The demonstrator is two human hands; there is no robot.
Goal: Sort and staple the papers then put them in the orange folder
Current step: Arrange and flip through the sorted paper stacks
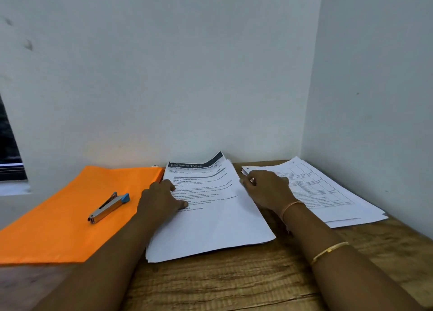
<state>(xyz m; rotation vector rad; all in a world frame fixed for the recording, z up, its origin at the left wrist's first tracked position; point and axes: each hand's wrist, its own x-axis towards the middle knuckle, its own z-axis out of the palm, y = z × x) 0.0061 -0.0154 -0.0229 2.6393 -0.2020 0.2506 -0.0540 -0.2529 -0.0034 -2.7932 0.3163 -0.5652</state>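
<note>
A stack of printed papers lies in the middle of the wooden table, its top sheet headed by a dark banner. My left hand rests on the stack's left side, fingers curled loosely and thumb pressed on the sheet. My right hand is at the stack's right edge, fingers curled round the edges of the top sheets. A second pile of papers with printed tables lies at the right. The orange folder lies flat at the left. On it sits a silver stapler with a blue end.
The wooden table stands in a corner, white walls close behind and to the right. A window edge shows at the far left. Bangles circle my right wrist.
</note>
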